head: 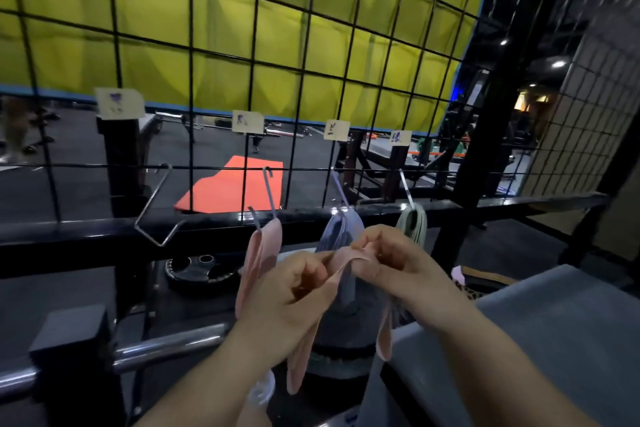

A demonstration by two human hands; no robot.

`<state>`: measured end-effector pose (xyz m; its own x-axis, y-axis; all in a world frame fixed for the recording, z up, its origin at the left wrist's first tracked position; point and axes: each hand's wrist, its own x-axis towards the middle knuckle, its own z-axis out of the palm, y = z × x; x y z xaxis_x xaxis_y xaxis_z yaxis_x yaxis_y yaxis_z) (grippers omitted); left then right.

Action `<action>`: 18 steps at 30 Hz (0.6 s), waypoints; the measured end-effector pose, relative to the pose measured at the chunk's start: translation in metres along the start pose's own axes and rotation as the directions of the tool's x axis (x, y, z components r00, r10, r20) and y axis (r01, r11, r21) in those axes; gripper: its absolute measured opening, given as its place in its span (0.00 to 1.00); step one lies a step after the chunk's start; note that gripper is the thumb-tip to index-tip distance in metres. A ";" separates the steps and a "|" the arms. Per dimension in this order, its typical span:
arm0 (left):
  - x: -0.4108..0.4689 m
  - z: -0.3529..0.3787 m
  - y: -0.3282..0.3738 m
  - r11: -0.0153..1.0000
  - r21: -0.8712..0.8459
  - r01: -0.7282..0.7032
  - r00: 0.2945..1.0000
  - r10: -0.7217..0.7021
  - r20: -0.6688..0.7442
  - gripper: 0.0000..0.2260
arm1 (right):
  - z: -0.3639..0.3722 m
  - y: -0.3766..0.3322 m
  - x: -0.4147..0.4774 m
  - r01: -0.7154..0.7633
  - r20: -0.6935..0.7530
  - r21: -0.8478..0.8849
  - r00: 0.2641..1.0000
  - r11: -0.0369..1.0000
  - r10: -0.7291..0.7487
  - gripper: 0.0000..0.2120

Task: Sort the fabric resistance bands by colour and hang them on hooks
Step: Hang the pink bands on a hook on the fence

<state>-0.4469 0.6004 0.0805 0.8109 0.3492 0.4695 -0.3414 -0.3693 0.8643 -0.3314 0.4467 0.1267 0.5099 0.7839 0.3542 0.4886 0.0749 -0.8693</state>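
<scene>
My left hand [294, 295] and my right hand [391, 260] both pinch one pink fabric band [348, 258], stretched between them, its loops hanging down below. On the wire grid [190, 55] hang several metal hooks. The leftmost hook [156, 215] is bare. The second hook [268, 191] carries pink bands [258, 263]. The third hook [339, 189] carries blue-grey bands [341, 232]. The rightmost hook [407, 191] carries green bands [414, 224]. A paper label sits above each hook, such as the one [247, 121] over the pink bands.
A grey padded bench [554, 322] lies at the lower right with more bands [465, 279] at its far end. A chrome bar [166, 347] and a black weight plate [201, 270] sit below the black rail [86, 236]. An orange mat [235, 187] lies beyond the grid.
</scene>
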 end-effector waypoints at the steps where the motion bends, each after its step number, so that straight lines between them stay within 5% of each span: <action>1: -0.002 -0.006 0.002 1.000 -0.001 -0.011 1.000 0.011 -0.016 0.08 | 0.004 -0.001 0.003 0.000 0.010 -0.008 1.000 1.000 0.000 0.15; 14: -0.013 -0.057 0.025 0.996 0.038 -0.080 0.930 0.088 -0.356 0.03 | 0.062 -0.021 0.045 0.050 0.023 0.078 0.998 0.996 -0.052 0.10; 18: -0.010 -0.065 0.028 0.995 0.019 -0.097 0.881 0.095 -0.464 0.03 | 0.072 -0.029 0.055 0.063 0.021 0.082 0.998 0.995 -0.065 0.16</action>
<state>-0.4952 0.6430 0.1116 0.4610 0.6723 0.5792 -0.4093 -0.4180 0.8110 -0.3684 0.5317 0.1461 0.4622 0.7902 0.4023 0.4597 0.1745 -0.8708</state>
